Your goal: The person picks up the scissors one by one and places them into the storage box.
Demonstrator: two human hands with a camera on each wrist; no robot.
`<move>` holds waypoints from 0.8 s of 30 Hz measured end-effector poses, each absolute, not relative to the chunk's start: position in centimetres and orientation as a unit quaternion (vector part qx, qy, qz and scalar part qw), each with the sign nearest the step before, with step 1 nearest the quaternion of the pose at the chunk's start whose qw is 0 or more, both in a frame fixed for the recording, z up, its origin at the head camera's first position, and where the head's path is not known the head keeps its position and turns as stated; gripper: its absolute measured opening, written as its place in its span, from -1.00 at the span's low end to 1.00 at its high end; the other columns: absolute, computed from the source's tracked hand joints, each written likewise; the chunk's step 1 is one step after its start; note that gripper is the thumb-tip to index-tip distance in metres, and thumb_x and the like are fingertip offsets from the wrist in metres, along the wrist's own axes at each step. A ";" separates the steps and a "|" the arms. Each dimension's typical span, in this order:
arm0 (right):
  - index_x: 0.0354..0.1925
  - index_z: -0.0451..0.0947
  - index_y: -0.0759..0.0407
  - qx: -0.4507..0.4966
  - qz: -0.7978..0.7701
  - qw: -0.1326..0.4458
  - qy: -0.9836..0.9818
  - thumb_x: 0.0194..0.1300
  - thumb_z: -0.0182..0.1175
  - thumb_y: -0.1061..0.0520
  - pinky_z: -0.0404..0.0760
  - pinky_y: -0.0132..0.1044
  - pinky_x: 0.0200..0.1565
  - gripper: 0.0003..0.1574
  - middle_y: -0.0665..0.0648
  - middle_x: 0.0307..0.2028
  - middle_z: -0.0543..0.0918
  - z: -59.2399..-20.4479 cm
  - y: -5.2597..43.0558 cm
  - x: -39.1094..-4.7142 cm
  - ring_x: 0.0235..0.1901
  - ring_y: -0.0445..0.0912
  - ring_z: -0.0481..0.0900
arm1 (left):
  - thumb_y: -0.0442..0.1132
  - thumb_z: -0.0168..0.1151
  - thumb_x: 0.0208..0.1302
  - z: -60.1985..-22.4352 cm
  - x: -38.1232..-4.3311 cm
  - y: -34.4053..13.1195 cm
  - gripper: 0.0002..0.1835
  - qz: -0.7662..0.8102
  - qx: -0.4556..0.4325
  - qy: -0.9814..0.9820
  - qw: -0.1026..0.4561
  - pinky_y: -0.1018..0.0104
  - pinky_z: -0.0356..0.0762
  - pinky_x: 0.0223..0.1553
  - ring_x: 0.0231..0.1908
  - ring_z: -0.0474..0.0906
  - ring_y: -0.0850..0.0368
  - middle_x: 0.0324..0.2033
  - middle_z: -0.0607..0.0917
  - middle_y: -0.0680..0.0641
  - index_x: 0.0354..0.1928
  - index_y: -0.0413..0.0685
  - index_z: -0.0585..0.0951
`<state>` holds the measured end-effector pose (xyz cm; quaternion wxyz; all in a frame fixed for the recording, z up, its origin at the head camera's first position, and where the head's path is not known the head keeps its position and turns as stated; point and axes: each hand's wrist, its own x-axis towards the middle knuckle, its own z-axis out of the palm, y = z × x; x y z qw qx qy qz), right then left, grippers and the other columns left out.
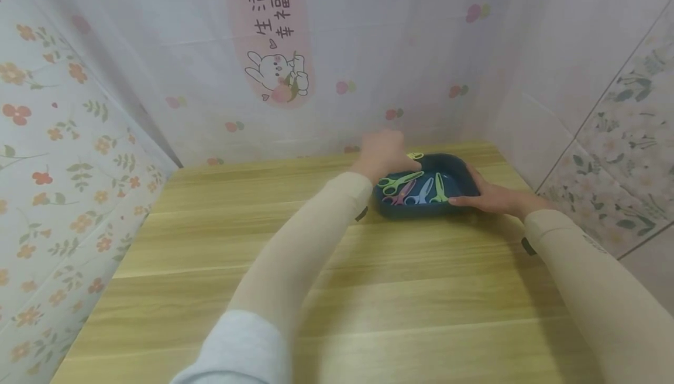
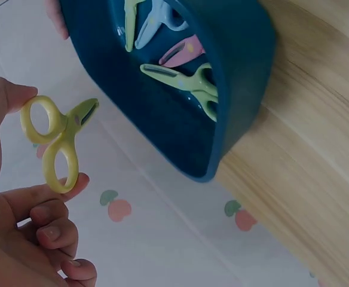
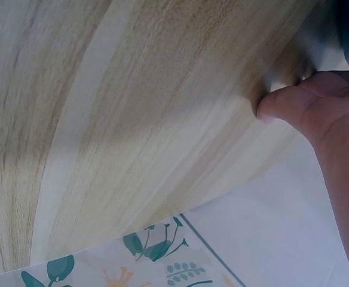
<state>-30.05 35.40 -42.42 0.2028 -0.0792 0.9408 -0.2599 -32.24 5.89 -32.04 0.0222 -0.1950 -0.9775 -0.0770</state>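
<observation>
My left hand [image 1: 380, 154] is raised over the back left of a dark blue bin [image 1: 421, 212]. Between thumb and forefinger it pinches yellow scissors [image 2: 67, 127] by the two handle loops, blades slightly apart and pointing toward the bin. My right hand [image 1: 497, 198] grips the bin's right end, its thumb over the front rim and the other fingers around the end wall. Inside the bin lie green scissors [image 2: 193, 84], pink scissors [image 2: 183, 52], light blue scissors [image 2: 155, 21] and another light green pair [image 1: 439, 189].
The bin stands at the back right of a wood-grain table [image 1: 231, 255]. A white curtain [image 1: 200, 79] with fruit prints hangs behind the back edge. Floral sheets flank both sides, the right one [image 1: 621, 138] close to my right arm.
</observation>
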 end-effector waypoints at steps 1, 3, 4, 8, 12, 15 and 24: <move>0.64 -0.77 0.11 -0.081 -0.264 0.201 0.940 0.38 0.22 -0.49 -0.08 0.59 0.50 0.63 0.64 0.62 -0.42 -42.5 35.5 -30.1 0.57 0.67 -0.21 | 0.48 0.40 0.16 -32.2 -32.4 6.3 -0.45 -0.073 -0.197 -0.977 0.022 0.18 0.61 -0.20 -0.29 0.59 0.17 -0.40 0.62 0.16 -0.38 0.17 0.57; 0.64 -0.78 0.09 -0.082 -0.268 0.198 0.939 0.38 0.22 -0.49 -0.09 0.58 0.50 0.63 0.63 0.62 -0.43 -42.7 35.7 -30.1 0.58 0.66 -0.23 | 0.45 0.42 0.15 -32.4 -32.6 7.0 -0.47 -0.073 -0.203 -0.976 0.020 0.18 0.63 -0.15 -0.26 0.61 0.17 -0.33 0.66 0.16 -0.30 0.18 0.59; 0.64 -0.78 0.09 -0.084 -0.271 0.197 0.938 0.38 0.23 -0.48 -0.10 0.58 0.51 0.62 0.62 0.62 -0.44 -42.7 35.7 -30.1 0.58 0.66 -0.24 | 0.45 0.43 0.14 -32.5 -32.8 7.3 -0.47 -0.073 -0.206 -0.976 0.020 0.16 0.64 -0.12 -0.25 0.62 0.17 -0.30 0.67 0.17 -0.28 0.18 0.60; 0.64 -0.77 0.08 -0.089 -0.278 0.195 0.936 0.39 0.24 -0.47 -0.13 0.57 0.51 0.62 0.58 0.63 -0.48 -42.6 35.7 -30.2 0.59 0.63 -0.28 | 0.42 0.45 0.13 -33.1 -33.5 8.5 -0.48 -0.077 -0.210 -0.975 0.007 0.09 0.62 0.04 -0.15 0.63 0.17 -0.20 0.68 0.18 -0.19 0.20 0.61; 0.65 -0.77 0.07 -0.096 -0.285 0.199 0.933 0.39 0.25 -0.45 -0.17 0.57 0.52 0.62 0.55 0.64 -0.52 -42.5 35.6 -30.2 0.61 0.61 -0.34 | 0.43 0.43 0.14 -33.5 -33.7 9.4 -0.50 -0.065 -0.203 -0.977 -0.007 0.03 0.57 0.15 -0.08 0.63 0.19 -0.17 0.68 0.22 -0.19 0.25 0.61; 0.65 -0.77 0.04 -0.096 -0.285 0.198 0.933 0.39 0.24 -0.46 -0.15 0.57 0.52 0.62 0.56 0.64 -0.50 -42.5 35.6 -30.2 0.61 0.61 -0.32 | 0.46 0.41 0.16 -33.4 -33.6 10.0 -0.50 -0.054 -0.205 -0.977 -0.012 0.01 0.53 0.21 -0.06 0.62 0.21 -0.18 0.69 0.25 -0.20 0.27 0.63; 0.64 -0.78 0.05 -0.097 -0.280 0.205 0.933 0.41 0.23 -0.44 -0.08 0.59 0.49 0.60 0.59 0.63 -0.46 -42.8 36.1 -30.5 0.58 0.65 -0.25 | 0.49 0.40 0.15 -34.4 -33.5 12.4 -0.44 -0.031 -0.219 -0.975 -0.021 0.05 0.52 0.27 0.06 0.64 0.22 -0.06 0.73 0.29 -0.01 0.33 0.66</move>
